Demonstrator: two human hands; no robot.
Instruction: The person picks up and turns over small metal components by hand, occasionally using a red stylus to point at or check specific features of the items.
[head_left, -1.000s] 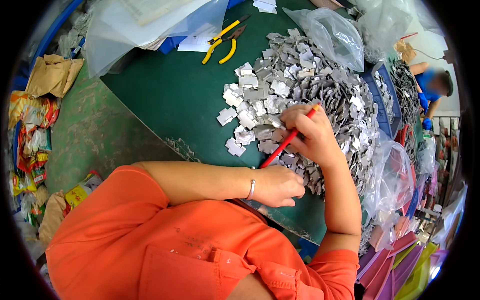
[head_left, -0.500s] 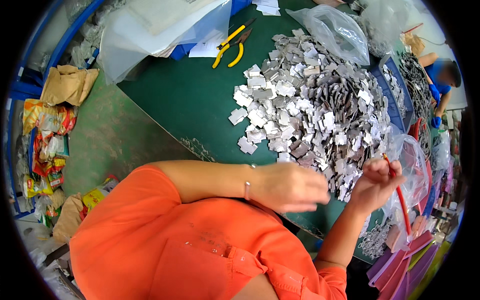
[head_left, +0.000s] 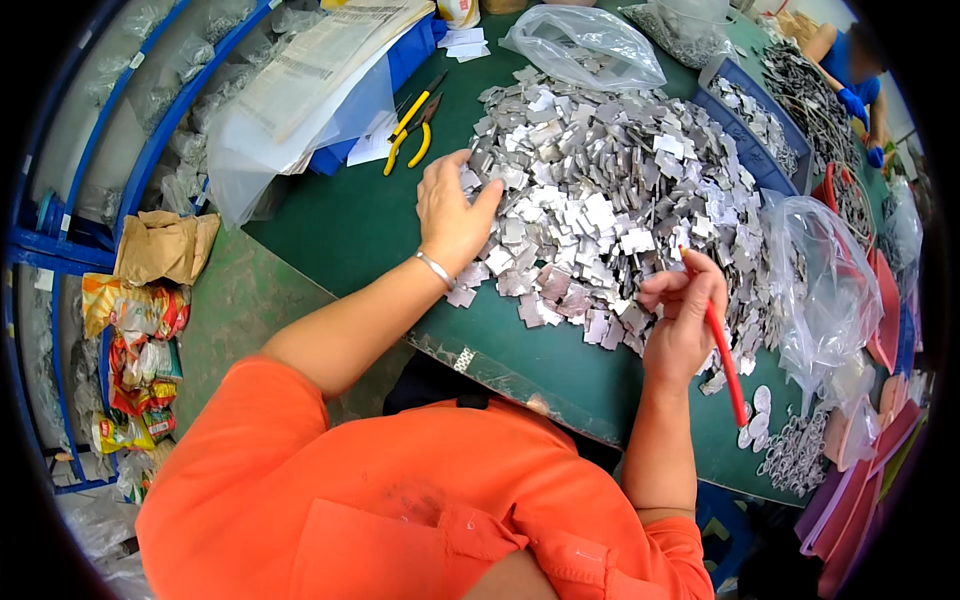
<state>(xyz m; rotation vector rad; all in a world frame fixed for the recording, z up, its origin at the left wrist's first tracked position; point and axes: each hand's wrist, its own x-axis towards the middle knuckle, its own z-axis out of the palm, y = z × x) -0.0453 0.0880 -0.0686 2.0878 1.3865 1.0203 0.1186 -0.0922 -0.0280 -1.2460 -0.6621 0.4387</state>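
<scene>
A large heap of small flat silver-grey metal plates (head_left: pixel 620 190) with notched outlines covers much of the green table. At the heap's left edge lies my left hand (head_left: pixel 452 212), thumb and fingers spread against the outermost plates. My right hand (head_left: pixel 686 318) is held over the near right side of the heap. Its fingers are closed round a long, thin red stick (head_left: pixel 724 362), pencil-like, with an orange-yellow tip up by the fingers. I cannot make out its exact kind. The curled fingers hide part of it.
Yellow-handled pliers (head_left: pixel 408 140) lie behind my left hand. Farther right stand a blue bin (head_left: pixel 755 125) of metal pieces and a clear plastic bag (head_left: pixel 825 290). Small metal rings (head_left: pixel 797 452) lie near right. A co-worker's blue-gloved hand (head_left: pixel 853 104) shows far right.
My left hand has moved from close to my body out to the heap's left edge. My right hand, still holding the red stick, has moved left over the plates. The whole view has shifted.
</scene>
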